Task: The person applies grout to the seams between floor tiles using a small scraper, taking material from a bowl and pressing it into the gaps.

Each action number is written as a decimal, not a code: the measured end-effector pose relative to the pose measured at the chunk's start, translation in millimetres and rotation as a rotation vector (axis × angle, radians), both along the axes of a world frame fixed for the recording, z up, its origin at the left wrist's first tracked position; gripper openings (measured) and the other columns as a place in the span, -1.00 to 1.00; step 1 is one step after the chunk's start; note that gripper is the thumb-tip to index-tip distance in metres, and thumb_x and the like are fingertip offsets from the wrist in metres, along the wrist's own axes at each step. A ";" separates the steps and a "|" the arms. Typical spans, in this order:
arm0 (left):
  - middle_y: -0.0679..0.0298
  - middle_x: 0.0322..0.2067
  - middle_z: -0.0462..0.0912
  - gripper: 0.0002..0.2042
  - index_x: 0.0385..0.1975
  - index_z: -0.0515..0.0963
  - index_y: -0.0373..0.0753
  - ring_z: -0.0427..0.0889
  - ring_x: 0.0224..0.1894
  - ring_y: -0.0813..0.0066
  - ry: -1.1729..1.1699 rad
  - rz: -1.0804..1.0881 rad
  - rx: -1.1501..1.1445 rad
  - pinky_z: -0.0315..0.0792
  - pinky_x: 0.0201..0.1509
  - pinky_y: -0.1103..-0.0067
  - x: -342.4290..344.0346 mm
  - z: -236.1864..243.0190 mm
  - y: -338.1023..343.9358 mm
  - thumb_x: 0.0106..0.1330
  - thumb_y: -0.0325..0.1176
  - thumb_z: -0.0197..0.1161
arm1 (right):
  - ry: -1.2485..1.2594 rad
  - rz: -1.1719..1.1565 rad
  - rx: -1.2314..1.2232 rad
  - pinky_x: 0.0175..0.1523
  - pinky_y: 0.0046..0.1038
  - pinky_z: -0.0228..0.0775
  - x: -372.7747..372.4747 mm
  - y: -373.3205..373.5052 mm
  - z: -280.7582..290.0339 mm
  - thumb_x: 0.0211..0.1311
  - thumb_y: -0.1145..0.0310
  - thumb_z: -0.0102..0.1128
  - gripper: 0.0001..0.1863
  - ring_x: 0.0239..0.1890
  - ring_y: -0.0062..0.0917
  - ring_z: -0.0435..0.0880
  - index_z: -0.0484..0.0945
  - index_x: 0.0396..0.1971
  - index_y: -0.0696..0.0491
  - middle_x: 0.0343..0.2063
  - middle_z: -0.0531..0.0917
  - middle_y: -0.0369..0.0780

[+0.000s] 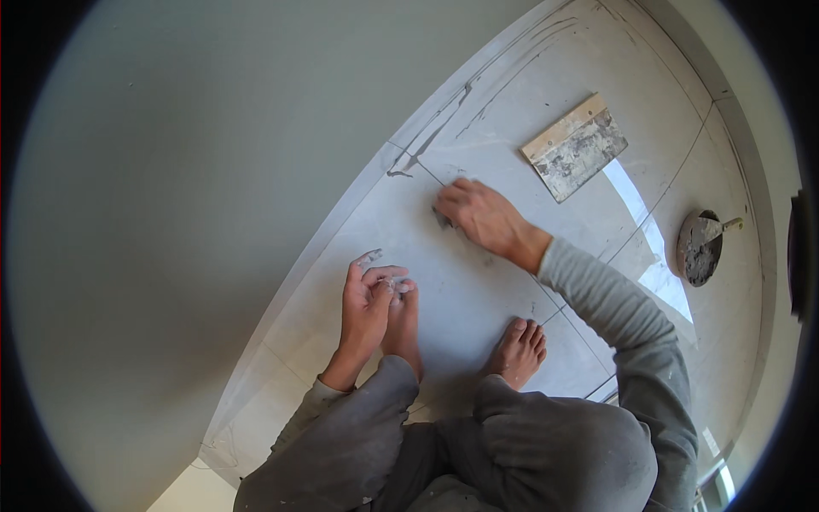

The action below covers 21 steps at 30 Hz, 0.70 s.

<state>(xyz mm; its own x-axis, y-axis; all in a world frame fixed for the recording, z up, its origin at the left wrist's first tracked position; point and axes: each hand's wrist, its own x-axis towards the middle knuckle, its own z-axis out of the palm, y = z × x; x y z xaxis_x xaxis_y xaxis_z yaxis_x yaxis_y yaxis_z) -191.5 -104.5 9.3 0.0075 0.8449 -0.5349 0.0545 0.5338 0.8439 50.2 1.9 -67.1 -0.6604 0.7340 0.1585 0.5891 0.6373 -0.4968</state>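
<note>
My right hand is closed on a small dark flat piece, partly hidden under the fingers, held against a pale floor tile beside a grout line. My left hand hovers over my left foot, fingers apart and loosely bent, smeared with pale residue, holding nothing visible. Above and right of my right hand lies a wide scraper with a light wooden strip along its upper edge and a mottled grey blade.
A round container of dark grey paste with a tool across it stands at the right. A plain grey wall borders the floor at the left. My bare right foot rests on the tiles. Dark smears run along the wall edge.
</note>
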 end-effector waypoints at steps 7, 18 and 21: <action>0.14 -0.04 0.68 -0.61 0.28 0.23 -0.32 0.65 -0.11 0.58 0.057 -0.013 -0.002 0.50 -0.08 0.65 -10.7 -10.7 -7.4 0.50 -0.55 0.04 | 0.000 -0.022 -0.310 0.04 -0.31 0.50 41.7 -71.1 15.9 0.10 0.52 0.14 -0.83 -0.08 -0.28 0.59 0.64 -0.30 0.06 -0.23 0.63 -0.22; 0.07 -0.05 0.67 -0.58 0.30 0.17 -0.39 0.64 -0.11 0.54 0.007 -0.004 -0.025 0.52 -0.03 0.62 1.0 -4.5 -4.3 0.49 -0.58 0.03 | 0.050 -0.407 0.118 0.07 -0.34 0.50 -58.1 17.9 -19.5 0.12 0.53 0.12 -0.79 -0.07 -0.24 0.54 0.65 -0.25 0.17 -0.20 0.59 -0.14; 0.07 -0.05 0.67 -0.60 0.28 0.19 -0.39 0.64 -0.11 0.54 0.029 0.015 -0.008 0.52 -0.05 0.62 -9.9 -12.7 -9.9 0.49 -0.58 0.03 | 0.001 -0.296 -0.091 0.07 -0.33 0.49 -63.7 -9.2 -16.6 0.12 0.52 0.12 -0.81 -0.09 -0.25 0.54 0.65 -0.28 0.17 -0.24 0.60 -0.13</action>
<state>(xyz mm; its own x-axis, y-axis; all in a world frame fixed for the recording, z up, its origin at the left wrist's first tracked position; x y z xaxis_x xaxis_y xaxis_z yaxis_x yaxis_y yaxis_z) -201.4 -114.4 -3.4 -0.0208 0.8402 -0.5418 0.0714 0.5418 0.8375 -13.5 -7.3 -83.8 -0.4154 0.9058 0.0841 0.7421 0.3909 -0.5444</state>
